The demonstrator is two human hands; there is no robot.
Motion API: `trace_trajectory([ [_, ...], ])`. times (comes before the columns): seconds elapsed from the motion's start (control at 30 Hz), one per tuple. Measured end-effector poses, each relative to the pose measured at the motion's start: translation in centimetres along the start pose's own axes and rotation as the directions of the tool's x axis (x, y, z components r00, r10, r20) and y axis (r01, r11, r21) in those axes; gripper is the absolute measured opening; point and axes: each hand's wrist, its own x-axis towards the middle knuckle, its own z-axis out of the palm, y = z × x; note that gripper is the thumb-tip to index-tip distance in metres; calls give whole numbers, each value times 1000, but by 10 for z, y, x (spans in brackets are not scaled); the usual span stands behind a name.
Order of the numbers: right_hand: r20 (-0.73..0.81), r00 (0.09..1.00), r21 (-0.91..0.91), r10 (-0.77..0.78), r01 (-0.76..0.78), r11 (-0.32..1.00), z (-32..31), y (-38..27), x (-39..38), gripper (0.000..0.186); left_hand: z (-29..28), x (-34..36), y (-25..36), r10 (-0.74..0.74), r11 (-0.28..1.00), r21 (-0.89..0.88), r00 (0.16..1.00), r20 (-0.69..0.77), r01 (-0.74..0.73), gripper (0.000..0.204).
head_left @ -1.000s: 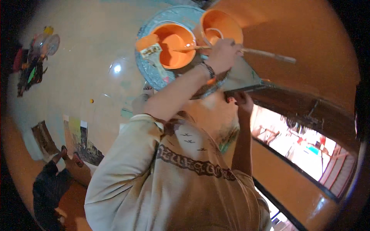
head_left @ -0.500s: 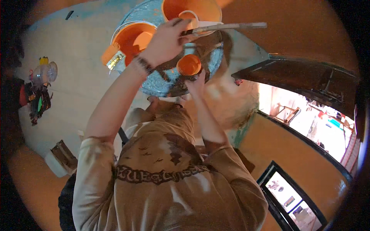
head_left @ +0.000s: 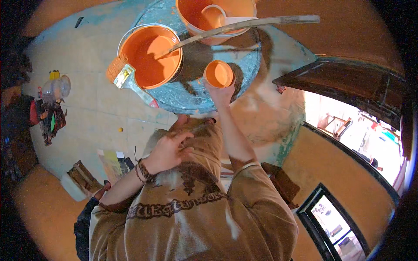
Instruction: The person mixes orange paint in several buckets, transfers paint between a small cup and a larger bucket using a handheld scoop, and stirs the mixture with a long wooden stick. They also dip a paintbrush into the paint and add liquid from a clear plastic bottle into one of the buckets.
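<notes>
My right hand (head_left: 221, 94) is wrapped around a small cup of orange paint (head_left: 218, 74) at the near right of a round, paint-spattered blue table (head_left: 191, 96). Over my lap, my left hand (head_left: 167, 151) holds nothing, its fingers apart and slightly bent. On the table's left stands a bucket of orange paint (head_left: 148, 52). A long stirring stick (head_left: 244, 27) dips into it and slants up to the right, across the second bucket (head_left: 193, 30). That one also holds orange paint and a white-handled scoop (head_left: 213, 16). An orange-coated paintbrush (head_left: 124, 75) leans at the left bucket's outer side.
A clear plastic container (head_left: 61, 86) and a bundle of tools (head_left: 51, 124) lie on the left floor. What looks like another person's hand (head_left: 102, 190) shows beside my left elbow. A dark open shutter (head_left: 344, 80) and a bright opening (head_left: 352, 135) are at right.
My left hand has let go of the stirring stick and drawn back from the table to my lap. The stick now rests in the left bucket. My right hand still holds the cup.
</notes>
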Motion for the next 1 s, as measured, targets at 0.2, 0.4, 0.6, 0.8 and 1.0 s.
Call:
trace_trajectory([
  [0.2, 59, 998, 11, -35, 34, 999, -4, 7, 0, 88, 43, 64, -70, 28, 984, -168, 990, -142, -52, 58],
  [0.4, 68, 998, -213, -5, 20, 977, -65, 9, -52, 60, 57, 162, -74, 104, 987, -36, 783, -613, -159, 90],
  [0.6, 210, 975, -209, 71, -26, 978, -121, -43, -110, 22, 71, 217, -69, 33, 903, -280, 704, -709, -324, 106],
  [0.8, 610, 774, 119, -170, 123, 985, -27, -160, -72, 28, 94, 240, -87, -73, 744, -490, 674, -735, -454, 110],
  [1.0, 809, 560, -37, 176, -251, 967, 43, -179, -77, 37, 110, 250, -102, -126, 679, -562, 680, -722, -471, 103],
])
